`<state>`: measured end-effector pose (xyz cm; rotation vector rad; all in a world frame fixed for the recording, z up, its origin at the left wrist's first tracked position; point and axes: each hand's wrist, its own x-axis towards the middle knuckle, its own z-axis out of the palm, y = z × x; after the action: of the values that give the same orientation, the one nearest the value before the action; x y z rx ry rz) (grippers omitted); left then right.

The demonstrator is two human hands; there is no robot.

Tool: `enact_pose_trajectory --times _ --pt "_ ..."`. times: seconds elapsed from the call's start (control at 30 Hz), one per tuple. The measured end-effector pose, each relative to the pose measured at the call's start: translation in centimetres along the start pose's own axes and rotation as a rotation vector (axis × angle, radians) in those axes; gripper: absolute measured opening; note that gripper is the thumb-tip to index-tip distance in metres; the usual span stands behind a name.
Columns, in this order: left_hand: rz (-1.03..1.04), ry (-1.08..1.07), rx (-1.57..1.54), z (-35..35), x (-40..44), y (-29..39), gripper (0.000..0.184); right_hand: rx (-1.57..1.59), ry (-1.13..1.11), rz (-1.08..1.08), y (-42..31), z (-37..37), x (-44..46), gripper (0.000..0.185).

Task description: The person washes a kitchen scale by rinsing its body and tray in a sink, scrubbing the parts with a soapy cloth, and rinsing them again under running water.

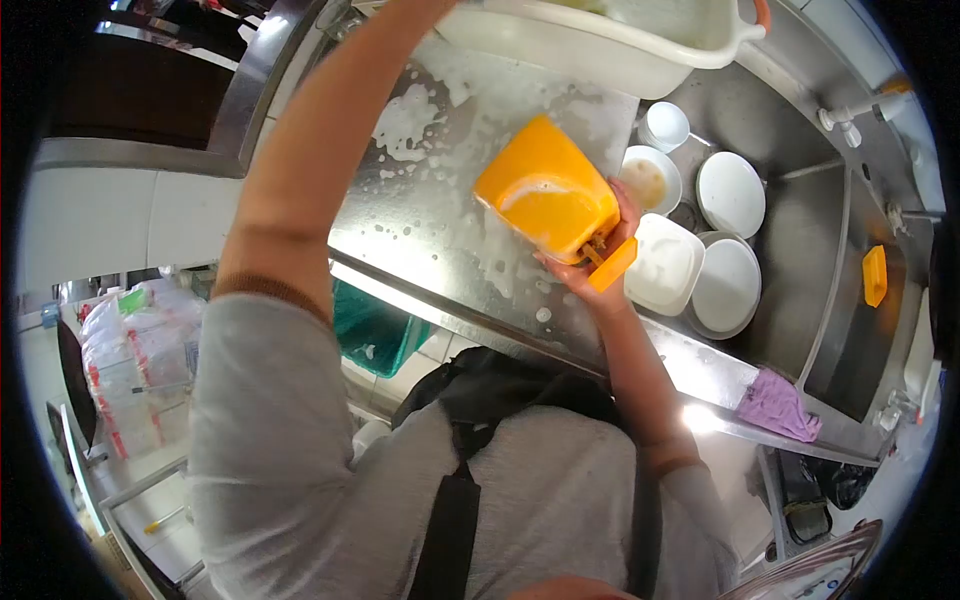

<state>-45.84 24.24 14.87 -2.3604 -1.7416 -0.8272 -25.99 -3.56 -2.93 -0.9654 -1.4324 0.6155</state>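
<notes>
An orange plastic container (545, 190), squarish with a handle-like piece at its lower right end, is tilted over the wet steel counter (460, 220). White suds show on its surface. My right hand (597, 297) is closed on its lower right end, with fingers on both sides. My left forearm reaches up past the top edge of the picture, beside the white tub (590, 45), and my left hand is out of frame.
In the steel sink (800, 230) on the right are several white dishes (730, 195) and a cup (665, 127). A purple cloth (780, 405) lies on the front rim. An orange piece (874, 276) sits farther right. Below the counter is a green bin (370, 325).
</notes>
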Motion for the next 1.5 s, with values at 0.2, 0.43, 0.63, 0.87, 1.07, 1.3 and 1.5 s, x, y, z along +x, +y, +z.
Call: enact_pose_trajectory --times 0.2,0.43,0.63,0.87,1.07,1.3,1.5 --pt "0.387 -0.072 -0.234 -0.4 -18.1 4.8 0.037 0.362 -0.017 0.115 0.3 0.8 -0.7 0.109" --pt "0.108 -0.122 -0.409 -0.8 -19.2 6.9 0.027 0.337 0.019 0.173 -0.4 1.2 -1.1 0.106" --pt "-0.062 -0.138 -0.35 0.0 -20.5 4.7 0.029 0.142 0.001 0.083 0.3 1.1 -1.4 0.096" --pt "0.227 -0.269 -0.395 -3.2 -19.6 8.2 0.032 0.134 -0.011 0.096 0.1 0.8 -1.4 0.106" --pt "0.075 -0.261 -0.713 -2.6 -17.1 6.5 0.027 -0.023 -0.028 -0.003 -0.7 0.3 -0.2 0.108" --pt "0.263 -0.188 -0.393 -1.8 -20.1 8.2 0.027 0.081 0.015 -0.002 -0.4 0.4 -0.3 0.104" --pt "0.158 -0.176 -0.42 -1.5 -19.5 6.7 0.026 -0.06 -0.004 0.036 -0.8 0.4 -0.2 0.101"
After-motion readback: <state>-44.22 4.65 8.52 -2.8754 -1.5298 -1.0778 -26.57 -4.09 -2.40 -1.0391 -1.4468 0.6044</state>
